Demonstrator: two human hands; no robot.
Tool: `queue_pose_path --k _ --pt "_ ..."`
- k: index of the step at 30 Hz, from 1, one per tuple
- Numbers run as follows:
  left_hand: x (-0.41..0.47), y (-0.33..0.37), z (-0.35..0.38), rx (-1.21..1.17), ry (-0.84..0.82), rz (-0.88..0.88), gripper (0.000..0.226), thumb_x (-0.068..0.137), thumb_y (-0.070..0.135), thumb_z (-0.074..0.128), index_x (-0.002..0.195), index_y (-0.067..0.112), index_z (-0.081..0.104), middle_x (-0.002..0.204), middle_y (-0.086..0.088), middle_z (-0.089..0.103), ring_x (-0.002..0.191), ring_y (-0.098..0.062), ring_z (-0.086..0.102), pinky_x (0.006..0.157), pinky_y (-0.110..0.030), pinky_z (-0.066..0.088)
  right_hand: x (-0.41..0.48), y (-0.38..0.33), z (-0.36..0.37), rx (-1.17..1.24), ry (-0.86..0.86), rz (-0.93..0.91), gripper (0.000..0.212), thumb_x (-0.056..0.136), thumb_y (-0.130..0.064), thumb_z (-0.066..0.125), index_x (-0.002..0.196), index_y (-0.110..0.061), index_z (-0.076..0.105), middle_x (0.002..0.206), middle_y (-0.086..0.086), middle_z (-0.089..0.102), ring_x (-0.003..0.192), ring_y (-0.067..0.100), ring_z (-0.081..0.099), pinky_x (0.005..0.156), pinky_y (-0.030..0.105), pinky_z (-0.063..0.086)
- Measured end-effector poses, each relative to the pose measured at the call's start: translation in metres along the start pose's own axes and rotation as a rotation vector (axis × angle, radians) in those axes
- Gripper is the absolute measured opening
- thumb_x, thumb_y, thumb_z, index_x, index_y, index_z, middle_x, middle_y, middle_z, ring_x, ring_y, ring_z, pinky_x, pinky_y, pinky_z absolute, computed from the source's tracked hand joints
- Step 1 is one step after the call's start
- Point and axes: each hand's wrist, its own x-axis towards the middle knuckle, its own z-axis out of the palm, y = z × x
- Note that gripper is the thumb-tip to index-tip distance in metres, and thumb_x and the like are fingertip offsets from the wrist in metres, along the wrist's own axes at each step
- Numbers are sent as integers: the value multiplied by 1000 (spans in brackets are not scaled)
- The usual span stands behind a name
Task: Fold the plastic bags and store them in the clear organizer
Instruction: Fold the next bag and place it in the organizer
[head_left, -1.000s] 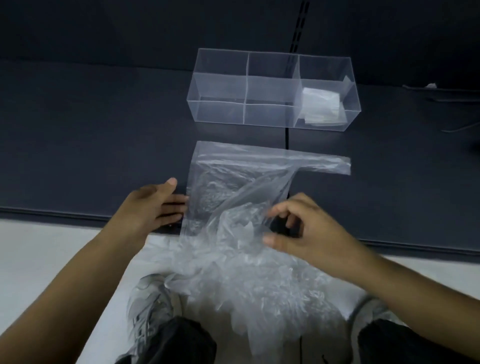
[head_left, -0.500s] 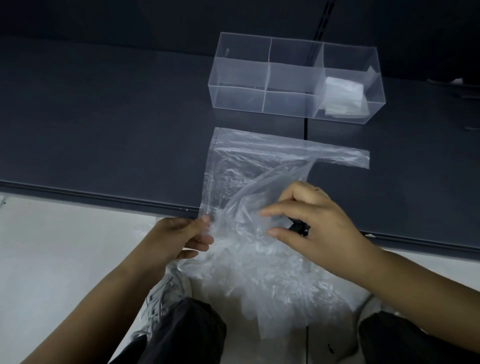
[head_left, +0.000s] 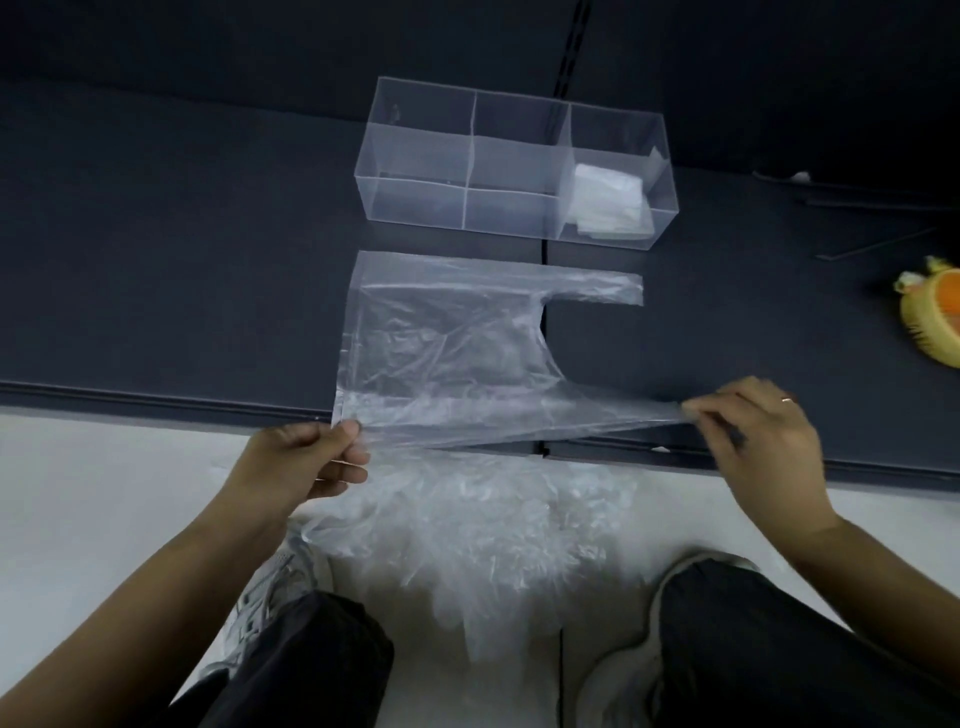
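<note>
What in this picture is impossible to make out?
Head view:
- Folded bags in the organizer, right compartment: their number; the white layers merge.
- Pile on the floor: how many bags; crumpled clear film overlaps.
- Yellow-orange thing: cut off by the right edge.
- Right hand: fingertips on the handle of the bag are motion-blurred.

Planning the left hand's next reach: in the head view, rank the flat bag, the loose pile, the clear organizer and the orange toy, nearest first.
1. flat bag, corner pinched by the left hand.
2. loose pile, on the floor just right.
3. clear organizer, ahead on the dark surface.
4. orange toy, far right.
</note>
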Motion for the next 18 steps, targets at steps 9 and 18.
queue_pose_path --k 9,18 --pt "-9 1 10 38 -62 18 31 87 40 63 94 11 73 83 -6 76 75 -22 74 68 -33 53 11 -24 1 1176 -300 1258 63 91 -66 34 97 -9 60 79 17 74 72 31 73 50 30 56" --pt "-1 -2 21 68 -42 43 28 91 31 62 80 7 72 76 -11 74 62 -23 71 51 -25 51 11 -11 8 653 -144 946 17 84 -11 71 97 -10 61 71 1 70 53 5 62 49 18 48"
